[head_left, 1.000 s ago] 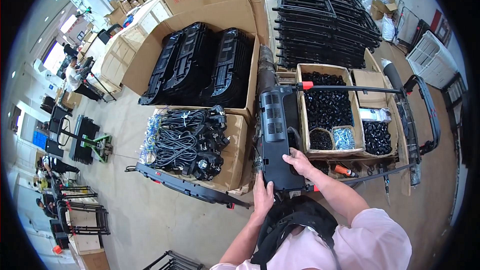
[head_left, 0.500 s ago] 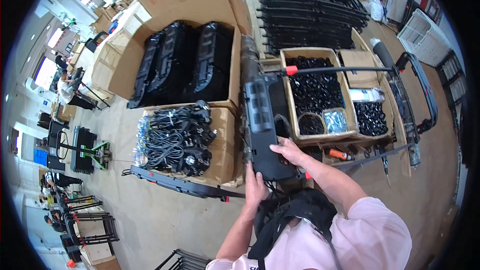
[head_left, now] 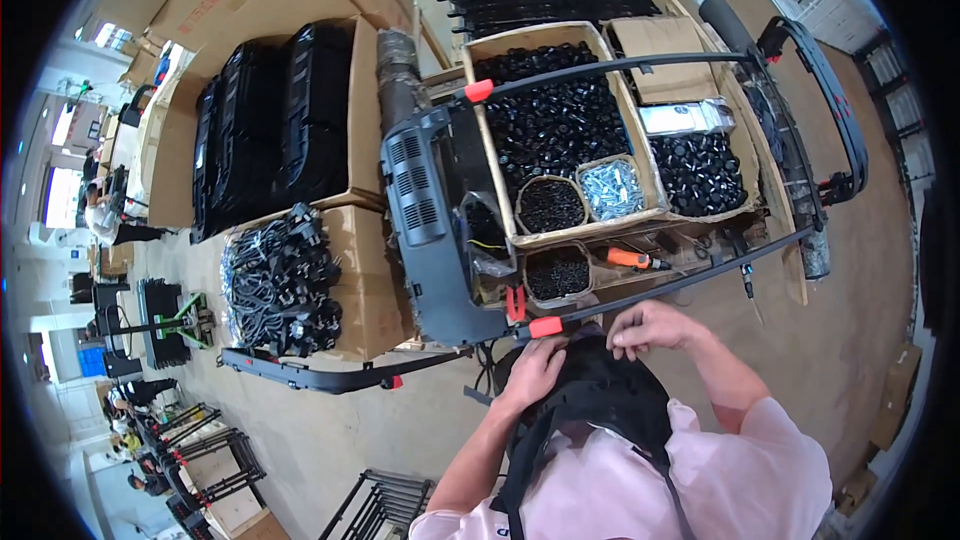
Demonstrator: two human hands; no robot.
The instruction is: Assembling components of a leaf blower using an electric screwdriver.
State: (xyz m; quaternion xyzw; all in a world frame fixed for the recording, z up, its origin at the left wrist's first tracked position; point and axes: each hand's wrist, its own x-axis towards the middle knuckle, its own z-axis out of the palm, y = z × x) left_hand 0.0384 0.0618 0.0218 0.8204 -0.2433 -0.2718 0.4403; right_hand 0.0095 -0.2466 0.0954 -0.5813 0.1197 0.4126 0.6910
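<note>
My left hand [head_left: 535,372] lies with its fingers stretched on a black piece [head_left: 600,395] close to my chest, its tips near a red clip [head_left: 546,327] on a long thin black bar [head_left: 690,280]. My right hand [head_left: 650,326] is curled at the top edge of the same black piece, just under the bar. What its fingers grip is hidden. A dark grey plastic panel [head_left: 425,220] with vent slots lies lengthwise ahead of both hands, untouched.
Cardboard trays hold black small parts [head_left: 560,110], silver screws [head_left: 611,188] and an orange-handled tool [head_left: 634,260]. To the left are a box of black cables [head_left: 280,280] and a carton of black panels [head_left: 270,120]. A curved black frame [head_left: 330,376] lies on the floor.
Both hands have let go of the grey panel's near end and drawn back toward my chest. The view has tipped down and closer.
</note>
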